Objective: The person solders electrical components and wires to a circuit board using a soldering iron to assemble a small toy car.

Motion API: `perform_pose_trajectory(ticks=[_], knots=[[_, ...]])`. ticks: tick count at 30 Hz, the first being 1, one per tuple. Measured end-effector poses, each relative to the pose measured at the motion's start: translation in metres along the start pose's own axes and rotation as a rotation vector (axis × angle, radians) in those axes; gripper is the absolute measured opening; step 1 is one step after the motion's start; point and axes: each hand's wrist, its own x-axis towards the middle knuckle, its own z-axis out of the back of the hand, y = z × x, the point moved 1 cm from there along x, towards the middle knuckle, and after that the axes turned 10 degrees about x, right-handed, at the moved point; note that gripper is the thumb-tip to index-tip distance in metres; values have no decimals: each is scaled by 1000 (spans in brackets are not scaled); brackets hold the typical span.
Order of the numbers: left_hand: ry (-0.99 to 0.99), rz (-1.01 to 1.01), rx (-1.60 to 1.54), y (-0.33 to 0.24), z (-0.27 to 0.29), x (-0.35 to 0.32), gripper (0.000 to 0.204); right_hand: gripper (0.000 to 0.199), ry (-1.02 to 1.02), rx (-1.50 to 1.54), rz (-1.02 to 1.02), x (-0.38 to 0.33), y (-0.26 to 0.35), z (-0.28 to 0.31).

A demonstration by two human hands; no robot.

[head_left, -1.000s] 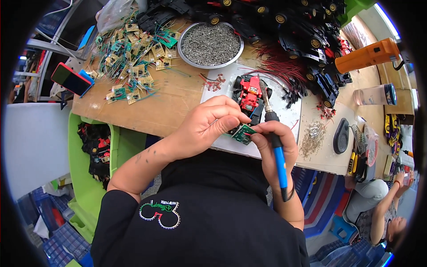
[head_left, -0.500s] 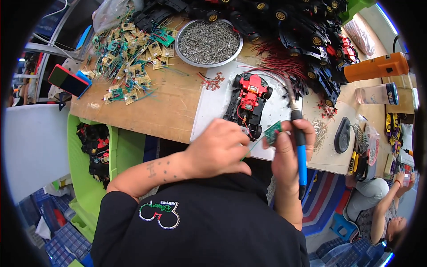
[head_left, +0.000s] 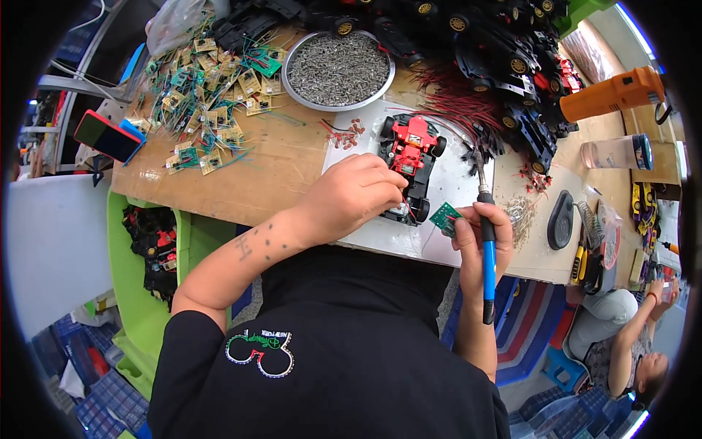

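Observation:
A soldering iron (head_left: 488, 257) with a blue and black handle is in my right hand (head_left: 479, 238), its metal tip pointing away from me. Between thumb and fingers of that same hand sits a small green circuit board (head_left: 444, 219). My left hand (head_left: 356, 192) reaches over the near left part of a toy car chassis (head_left: 414, 148), which is red and black and lies on a white sheet (head_left: 374, 238). Its fingertips are pinched together at the chassis; what they hold is too small to make out.
Circuit boards with wires (head_left: 212, 110) are heaped at the left. Beyond the chassis stand a round metal tray (head_left: 284, 72) of small screws and a pile of black car bodies (head_left: 504, 66). Red wires (head_left: 457, 99) lie near them. At the right are an orange tool (head_left: 614, 95) and a clear cup (head_left: 610, 154).
My left hand has moved up and away from me, from beside the circuit board to the chassis. The right hand, with board and iron, has shifted slightly.

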Motion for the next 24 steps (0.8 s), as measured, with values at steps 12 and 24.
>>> perform_pose_trajectory(ticks=[12,24], knots=[[38,268,-263,2,-1,-18,24,29,-15,-37,-32,-5,-4,5],[100,-42,49,6,11,-13,22,28,-11,-43,-43,-9,-6,7]])
